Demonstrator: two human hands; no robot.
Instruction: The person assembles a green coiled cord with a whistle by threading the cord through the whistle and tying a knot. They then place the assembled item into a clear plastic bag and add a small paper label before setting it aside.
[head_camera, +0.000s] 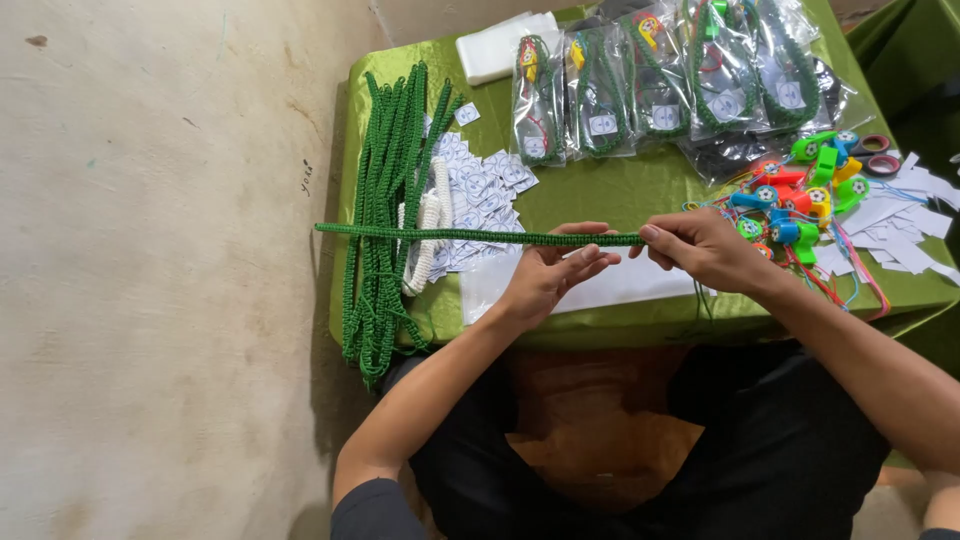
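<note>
**Green braided cord held taut over the table's near edge**

Pinching a long green braided cord (470, 236) with both hands above the near edge of the table (640, 190). Left hand (550, 275): palm turned up, fingers (590, 255) pressed together and curled under the cord, thumb laid along its top. Right hand (705, 248): knuckles up, thumb and forefinger closed on the cord's end, other fingers folded in beneath, thin green threads dangling below. Both forearms angled in from the lap, elbows wide, wrists nearly meeting.

Stretched level from the hands out past the table's left edge, stiff and straight, free end over the floor.

Beneath it, near the left edge: a bundle of green cords (385, 210) draped over the near edge, a white cord (428, 235) just beside, a scatter of small paper tags (485, 185). Along the far edge: clear bags (660, 85) with packed cords. Toward the right edge: a heap of coloured whistles (800, 195) and white paper scraps (900, 230).
</note>
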